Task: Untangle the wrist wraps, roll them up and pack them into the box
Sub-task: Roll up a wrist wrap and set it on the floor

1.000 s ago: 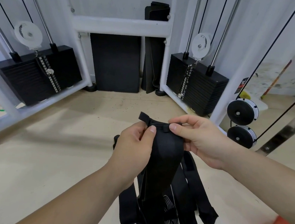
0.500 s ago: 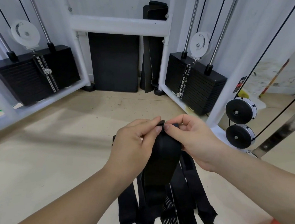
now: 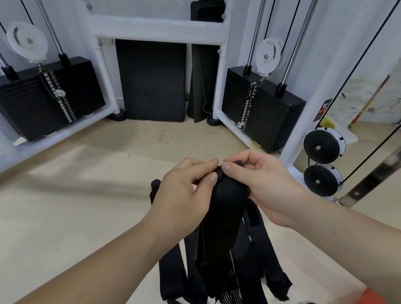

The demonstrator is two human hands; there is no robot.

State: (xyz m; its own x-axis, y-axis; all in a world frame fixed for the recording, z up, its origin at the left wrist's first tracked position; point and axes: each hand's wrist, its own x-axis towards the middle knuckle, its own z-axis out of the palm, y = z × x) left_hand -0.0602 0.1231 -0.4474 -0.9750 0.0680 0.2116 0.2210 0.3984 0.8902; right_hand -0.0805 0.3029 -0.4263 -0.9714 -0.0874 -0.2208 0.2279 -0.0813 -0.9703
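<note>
A black wrist wrap (image 3: 224,212) hangs in front of me, its top end folded over between my fingers. My left hand (image 3: 185,189) pinches that top end from the left with thumb and curled fingers. My right hand (image 3: 260,183) pinches the same end from the right, fingertips almost touching the left ones. Below them several more black wraps (image 3: 204,278) lie spread on the floor, one with white stripes (image 3: 231,295). No box is in view.
A white cable machine frame (image 3: 158,30) stands ahead with black weight stacks at left (image 3: 39,97) and right (image 3: 261,111). Black mats (image 3: 151,79) lean against the wall. Two black pulleys (image 3: 322,161) sit at right. The beige floor (image 3: 67,210) surrounds the wraps.
My two hands have come together at the wrap's top end, and the loose loop that stuck up earlier is now tucked down between my fingertips.
</note>
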